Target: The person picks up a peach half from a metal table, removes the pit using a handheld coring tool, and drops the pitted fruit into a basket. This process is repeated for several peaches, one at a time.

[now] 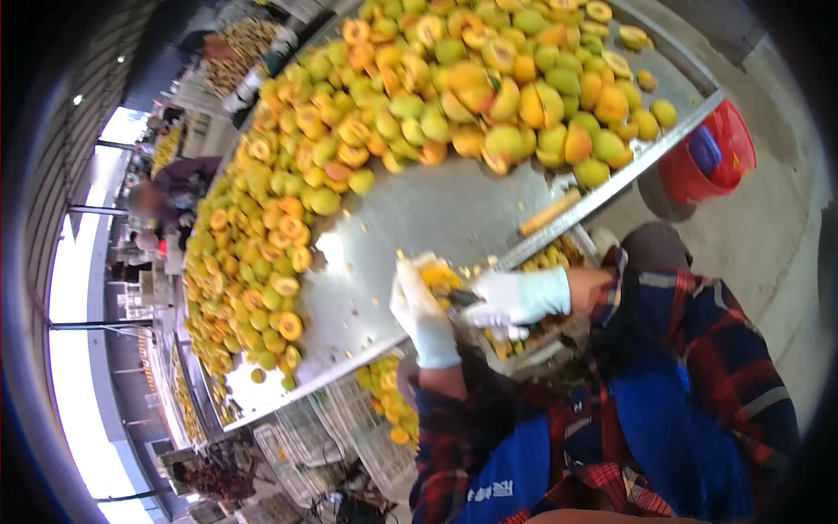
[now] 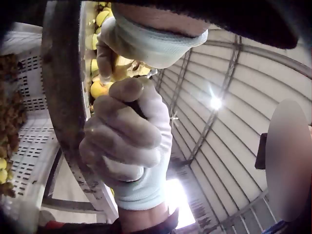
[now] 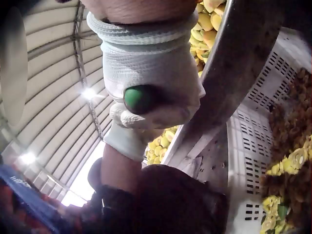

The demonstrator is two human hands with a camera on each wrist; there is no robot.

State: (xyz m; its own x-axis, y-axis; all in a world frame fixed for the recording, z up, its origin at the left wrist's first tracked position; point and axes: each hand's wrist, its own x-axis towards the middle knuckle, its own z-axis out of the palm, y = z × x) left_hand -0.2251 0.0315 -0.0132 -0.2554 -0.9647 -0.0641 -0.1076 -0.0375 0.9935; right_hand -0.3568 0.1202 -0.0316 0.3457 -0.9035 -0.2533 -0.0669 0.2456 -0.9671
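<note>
Both hands wear white gloves and work close together over the near edge of the metal table. My left hand holds a yellow piece of peach between its fingers and thumb. Curled in a fist, my right hand grips a tool with a rounded green handle end, seen in the right wrist view. The tool's dark part points toward the peach; I cannot tell its working tip. In the left wrist view the right hand's fist is right beside the fruit.
Peaches, many halved, are heaped along the table's far and left sides. A wooden stick lies by the raised rim. White crates with fruit pieces and brown pits stand below. A red bucket stands at right. Other people are behind.
</note>
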